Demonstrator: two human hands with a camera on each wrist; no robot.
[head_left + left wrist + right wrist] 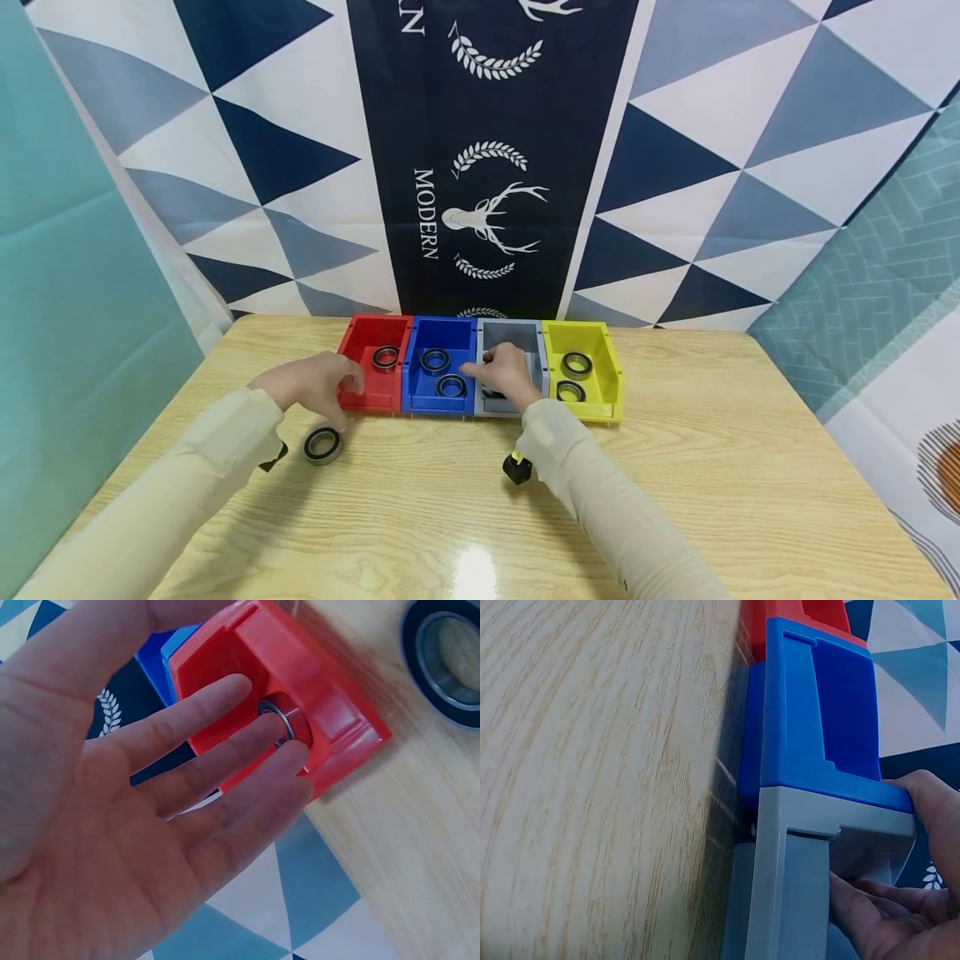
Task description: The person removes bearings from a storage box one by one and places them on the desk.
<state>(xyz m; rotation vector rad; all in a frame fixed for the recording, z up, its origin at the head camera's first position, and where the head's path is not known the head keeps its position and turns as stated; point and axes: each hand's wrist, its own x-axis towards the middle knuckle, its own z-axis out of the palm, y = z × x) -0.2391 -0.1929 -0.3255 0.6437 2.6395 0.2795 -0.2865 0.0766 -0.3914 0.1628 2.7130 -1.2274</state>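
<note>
My left hand (311,385) hovers over the front left of the red bin (371,403), fingers loosely bent and thumb apart, holding nothing. Just below it on the table lies a black-sealed ball bearing (322,460); another bearing (298,724) sits inside the red bin, partly behind my fingers in the left wrist view. My right hand (510,375) reaches into the grey bin (870,832). Its thumb is over the wall beside the blue bin (799,712), apart from the fingers inside the grey one. A dark ring shows partly under that hand; the fingertips are hidden.
Four bins stand joined in a row near the table's back edge. Two bearings lie in the blue bin, and two more in the yellow bin (613,392) on the right. A patterned cloth (487,108) hangs behind the wooden table (675,467).
</note>
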